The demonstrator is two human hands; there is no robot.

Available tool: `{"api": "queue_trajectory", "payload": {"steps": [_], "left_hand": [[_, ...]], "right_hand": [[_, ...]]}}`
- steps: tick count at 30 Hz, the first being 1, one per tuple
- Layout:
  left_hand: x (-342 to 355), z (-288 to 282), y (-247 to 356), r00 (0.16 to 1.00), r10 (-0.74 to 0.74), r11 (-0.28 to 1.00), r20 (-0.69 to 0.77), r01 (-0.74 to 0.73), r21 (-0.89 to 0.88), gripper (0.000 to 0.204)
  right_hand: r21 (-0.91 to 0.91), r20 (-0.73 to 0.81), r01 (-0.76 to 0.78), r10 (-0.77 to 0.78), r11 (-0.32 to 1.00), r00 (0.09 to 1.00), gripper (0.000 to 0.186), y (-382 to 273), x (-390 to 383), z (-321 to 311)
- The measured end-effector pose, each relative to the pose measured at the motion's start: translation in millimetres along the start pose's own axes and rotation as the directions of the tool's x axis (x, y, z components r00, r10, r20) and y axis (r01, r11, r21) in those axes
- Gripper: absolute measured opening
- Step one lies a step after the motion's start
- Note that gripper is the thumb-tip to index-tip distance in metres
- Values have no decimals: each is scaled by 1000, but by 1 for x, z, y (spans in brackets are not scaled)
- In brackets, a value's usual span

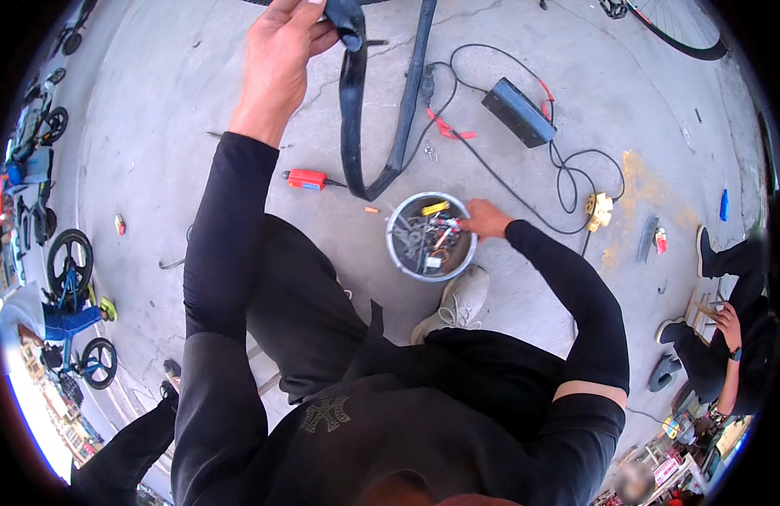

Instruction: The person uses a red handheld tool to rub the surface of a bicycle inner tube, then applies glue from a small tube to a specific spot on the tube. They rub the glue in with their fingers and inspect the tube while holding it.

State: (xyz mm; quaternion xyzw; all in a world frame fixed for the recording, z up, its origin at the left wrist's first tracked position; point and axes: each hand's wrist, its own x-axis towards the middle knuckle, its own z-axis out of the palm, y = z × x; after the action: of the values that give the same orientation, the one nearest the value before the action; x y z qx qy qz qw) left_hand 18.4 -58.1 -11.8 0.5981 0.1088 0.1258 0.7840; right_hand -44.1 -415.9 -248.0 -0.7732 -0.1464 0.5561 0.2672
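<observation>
At the top, my left hand [279,63] is closed on a black rubber inner tube [353,126]. The tube hangs in a long loop, its valve stem sticking out beside my fingers. My right hand [486,219] is at the right rim of a round metal bowl [393,251], its fingertips over the inside; what they pinch is too small to make out. Inside the bowl lie mixed small metal parts [424,232] and a yellow-handled item [435,207]. The bowl stands on the concrete just beyond my pale shoe [466,297].
Right of the tube lies a black box-shaped power unit [519,112] with trailing cables and red clips. A red tool [306,179] is left of the tube's lower bend. A yellow plug block [599,211] lies farther right. Another person [727,325] sits at the right; bikes [69,261] line the left.
</observation>
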Motion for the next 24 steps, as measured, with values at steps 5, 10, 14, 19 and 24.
{"api": "queue_trajectory", "payload": {"steps": [5, 10, 14, 19, 24], "left_hand": [[3, 21, -2, 989, 67, 970, 134, -33, -241, 46], [-7, 24, -7, 955, 29, 936, 294, 77, -343, 56], [-19, 19, -5, 941, -18, 926, 338, 143, -350, 61], [-33, 12, 10, 912, 138, 971, 386, -49, -232, 68], [-33, -1, 11, 913, 153, 954, 378, -37, -297, 70]], "right_hand": [[192, -65, 35, -23, 981, 998, 29, -46, 10, 79], [507, -247, 107, 24, 855, 969, 30, -112, 35, 124], [680, -355, 164, 125, 715, 926, 28, -149, 100, 139], [784, -573, 367, 355, 501, 738, 27, -186, 152, 134], [863, -503, 408, 441, 298, 743, 23, -172, 177, 106]]}}
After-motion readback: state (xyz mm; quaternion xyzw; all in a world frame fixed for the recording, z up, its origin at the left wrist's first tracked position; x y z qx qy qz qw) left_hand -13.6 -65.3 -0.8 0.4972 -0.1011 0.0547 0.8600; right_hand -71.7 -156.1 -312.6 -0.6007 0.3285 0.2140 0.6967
